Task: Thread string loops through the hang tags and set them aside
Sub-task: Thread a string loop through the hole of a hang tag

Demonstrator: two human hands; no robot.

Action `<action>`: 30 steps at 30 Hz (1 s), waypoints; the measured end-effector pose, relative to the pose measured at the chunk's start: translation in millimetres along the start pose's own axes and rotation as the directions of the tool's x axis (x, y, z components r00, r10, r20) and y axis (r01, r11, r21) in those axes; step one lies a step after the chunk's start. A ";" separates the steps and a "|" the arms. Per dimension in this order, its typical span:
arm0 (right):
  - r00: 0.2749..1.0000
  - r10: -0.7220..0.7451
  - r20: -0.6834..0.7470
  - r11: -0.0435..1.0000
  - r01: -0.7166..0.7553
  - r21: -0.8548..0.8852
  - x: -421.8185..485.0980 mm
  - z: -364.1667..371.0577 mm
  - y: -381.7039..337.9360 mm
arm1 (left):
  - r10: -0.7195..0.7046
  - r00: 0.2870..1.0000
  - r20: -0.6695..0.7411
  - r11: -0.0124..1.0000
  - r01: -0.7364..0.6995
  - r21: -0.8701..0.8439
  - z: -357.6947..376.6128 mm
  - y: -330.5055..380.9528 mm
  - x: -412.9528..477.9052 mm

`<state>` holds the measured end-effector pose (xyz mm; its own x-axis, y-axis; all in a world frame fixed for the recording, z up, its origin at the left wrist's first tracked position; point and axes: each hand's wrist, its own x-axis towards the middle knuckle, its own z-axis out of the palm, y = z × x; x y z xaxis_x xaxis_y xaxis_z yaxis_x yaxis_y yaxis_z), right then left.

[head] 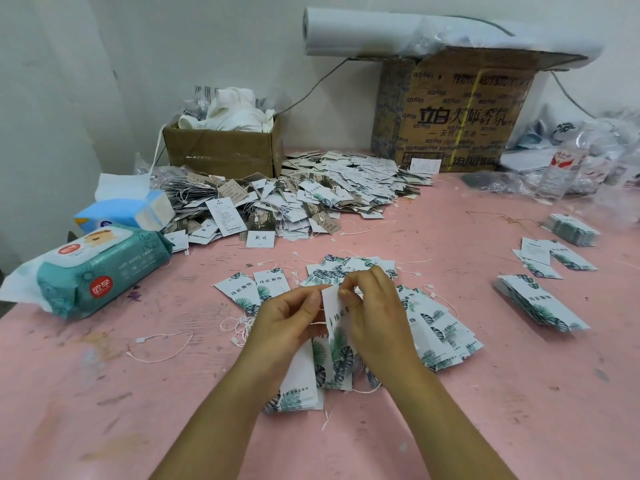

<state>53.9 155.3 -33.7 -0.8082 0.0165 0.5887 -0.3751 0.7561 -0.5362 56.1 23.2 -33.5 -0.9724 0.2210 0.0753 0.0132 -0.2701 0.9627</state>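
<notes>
I hold a white hang tag [335,327] with green leaf print upright over the pink table [104,393]. My left hand [287,323] pinches its left edge, with more tags [298,386] lying under my wrist. My right hand [375,313] pinches the tag's top corner, where the hole is hidden by my fingers. A thin string [317,323] runs between my hands. Loose string loops [162,344] lie to the left. Fanned tags [440,337] lie to the right of my hands. Two tags [249,289] lie just beyond my left hand.
A large heap of strung tags [311,192] lies at the back. Small tag stacks [540,303] sit on the right. A wet-wipes pack [100,268], a tissue pack [128,209], two cardboard boxes [221,147], a paper roll [415,32] and a water bottle [561,164] ring the table.
</notes>
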 end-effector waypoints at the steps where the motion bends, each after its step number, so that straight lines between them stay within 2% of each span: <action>1: 1.000 0.002 -0.002 1.000 -0.002 0.008 0.0 -0.4 -0.5 | -0.005 1.000 0.012 1.000 0.006 -0.026 0.1 0.5 -0.2; 10: 0.994 -0.066 0.091 0.979 0.047 0.197 -1.0 -5.4 -9.1 | -0.040 0.999 0.012 0.993 0.041 -0.110 -5.8 -2.5 1.8; 16: 0.986 -0.082 0.143 0.977 0.051 0.207 -0.8 -4.6 -6.3 | -0.034 0.999 -0.018 0.999 0.033 -0.004 -3.4 -5.3 2.7; 23: 0.992 -0.056 0.117 0.975 0.030 0.219 -1.7 -1.6 -8.3 | 0.000 0.999 -0.037 1.000 0.000 -0.008 0.0 -5.6 1.7; 30: 0.988 -0.071 0.134 0.970 0.038 0.239 -4.5 0.4 -7.0 | 0.029 0.995 -0.097 0.988 -0.014 0.156 1.5 -5.1 1.4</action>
<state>59.9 149.7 -32.8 -0.8328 -0.1249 0.5394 -0.5030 0.5778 -0.6428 55.0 26.3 -37.9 -0.9896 0.1214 0.0778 0.0627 -0.1232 0.9904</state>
